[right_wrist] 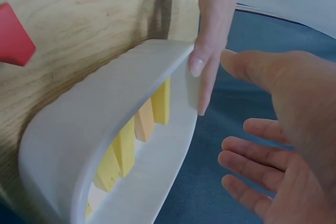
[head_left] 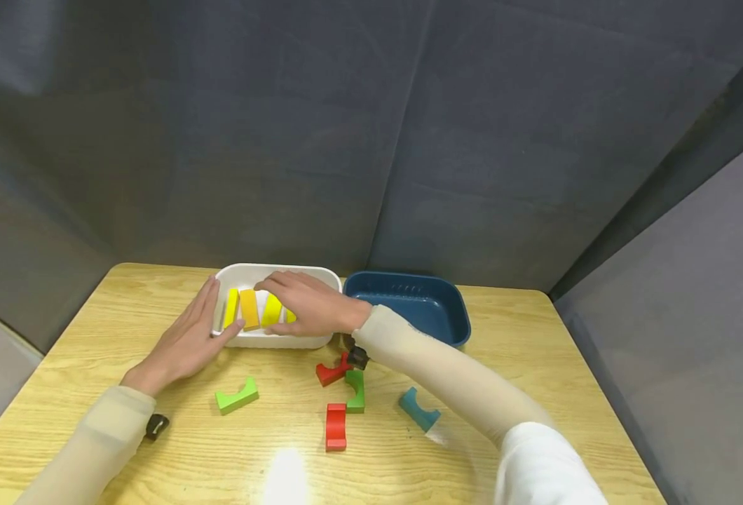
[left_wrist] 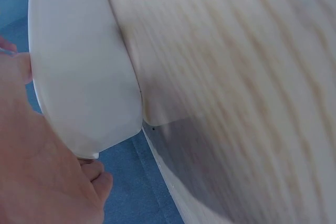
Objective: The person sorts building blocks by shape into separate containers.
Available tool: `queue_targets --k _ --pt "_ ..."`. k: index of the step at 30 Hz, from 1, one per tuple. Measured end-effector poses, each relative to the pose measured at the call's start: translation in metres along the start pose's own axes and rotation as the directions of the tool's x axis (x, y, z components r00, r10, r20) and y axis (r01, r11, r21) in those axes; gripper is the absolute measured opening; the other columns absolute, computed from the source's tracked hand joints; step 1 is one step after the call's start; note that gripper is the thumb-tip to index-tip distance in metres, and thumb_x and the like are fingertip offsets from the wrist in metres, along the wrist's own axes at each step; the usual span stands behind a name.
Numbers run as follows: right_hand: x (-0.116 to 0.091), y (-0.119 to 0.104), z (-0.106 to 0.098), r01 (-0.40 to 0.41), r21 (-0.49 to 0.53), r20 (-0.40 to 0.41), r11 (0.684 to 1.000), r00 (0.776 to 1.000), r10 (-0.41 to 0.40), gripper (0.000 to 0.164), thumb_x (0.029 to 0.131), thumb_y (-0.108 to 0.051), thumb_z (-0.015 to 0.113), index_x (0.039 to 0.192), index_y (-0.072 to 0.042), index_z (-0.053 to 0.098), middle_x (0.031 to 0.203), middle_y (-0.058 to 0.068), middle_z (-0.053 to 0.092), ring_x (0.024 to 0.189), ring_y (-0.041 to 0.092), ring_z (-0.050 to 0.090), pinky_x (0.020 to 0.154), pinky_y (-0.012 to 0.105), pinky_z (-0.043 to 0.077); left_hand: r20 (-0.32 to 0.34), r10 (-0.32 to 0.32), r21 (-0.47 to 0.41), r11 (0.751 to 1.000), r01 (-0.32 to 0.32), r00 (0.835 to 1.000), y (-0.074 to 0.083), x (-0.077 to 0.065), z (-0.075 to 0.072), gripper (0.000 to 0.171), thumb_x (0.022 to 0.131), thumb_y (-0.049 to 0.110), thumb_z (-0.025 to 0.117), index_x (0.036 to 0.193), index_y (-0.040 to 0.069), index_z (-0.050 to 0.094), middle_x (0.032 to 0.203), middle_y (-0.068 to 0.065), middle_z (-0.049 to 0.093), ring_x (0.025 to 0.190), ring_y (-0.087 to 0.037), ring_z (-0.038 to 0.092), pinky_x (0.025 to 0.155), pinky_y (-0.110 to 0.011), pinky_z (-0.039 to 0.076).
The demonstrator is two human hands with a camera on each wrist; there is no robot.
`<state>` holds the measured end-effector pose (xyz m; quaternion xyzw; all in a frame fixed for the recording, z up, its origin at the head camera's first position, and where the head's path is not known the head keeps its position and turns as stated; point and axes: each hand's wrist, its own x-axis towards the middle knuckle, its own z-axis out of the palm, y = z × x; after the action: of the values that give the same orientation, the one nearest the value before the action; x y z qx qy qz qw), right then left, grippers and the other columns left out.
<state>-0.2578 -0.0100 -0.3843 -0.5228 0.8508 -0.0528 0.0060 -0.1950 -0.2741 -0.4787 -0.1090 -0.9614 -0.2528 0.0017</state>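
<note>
Grips tray (head_left: 283, 341) with left hand (head_left: 185, 341), hovers with loose, empty right hand (head_left: 311, 303) over blocks (head_left: 249, 309), likely light, stiff, best pinched by sides.

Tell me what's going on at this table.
A person has both hands at a white plastic tray. The left hand rests against the tray's left end, and the right hand hovers over it with nothing between thumb and fingers. Inside are yellow blocks and an orange block. A dark blue tray sits alongside. Nearer the person, two red arch blocks, two green arch blocks and a blue arch block lie on the wood-grain table.
</note>
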Motion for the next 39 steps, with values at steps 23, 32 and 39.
queue_targets --k 23,32,39 --pt "-0.08 -0.007 0.001 -0.04 0.064 -0.052 0.997 0.998 0.043 0.074 0.098 -0.045 0.078 0.156 -0.007 0.051 0.152 0.005 0.057 0.132 0.021 0.057 0.116 0.035 0.046 -0.018 -0.014 -0.022 1.0 0.014 1.0 -0.004 -0.006 -0.002 0.101 0.108 0.065 0.046 0.171 0.006 -0.009 0.179 -0.007 -0.018 0.165 -0.042 0.0 0.125 -0.073 0.016" --pt "-0.111 -0.01 0.008 -0.08 0.069 -0.09 0.994 0.992 0.086 0.073 0.099 -0.049 0.076 0.154 -0.008 0.052 0.15 0.004 0.057 0.13 0.02 0.057 0.117 0.036 0.046 -0.023 -0.009 -0.014 1.0 0.008 1.0 -0.006 -0.006 -0.002 0.102 0.108 0.064 0.046 0.171 0.005 -0.008 0.179 -0.008 -0.016 0.165 -0.043 0.002 0.125 -0.073 0.017" --pt "-0.135 -0.01 0.013 -0.137 0.083 -0.105 0.987 0.984 0.145 0.074 0.099 -0.05 0.076 0.156 -0.01 0.051 0.152 0.003 0.057 0.135 0.02 0.056 0.118 0.039 0.046 -0.024 -0.01 -0.017 1.0 0.01 1.0 -0.006 -0.006 -0.001 0.102 0.108 0.065 0.046 0.171 0.005 -0.007 0.179 -0.008 -0.017 0.165 -0.043 0.002 0.125 -0.073 0.018"
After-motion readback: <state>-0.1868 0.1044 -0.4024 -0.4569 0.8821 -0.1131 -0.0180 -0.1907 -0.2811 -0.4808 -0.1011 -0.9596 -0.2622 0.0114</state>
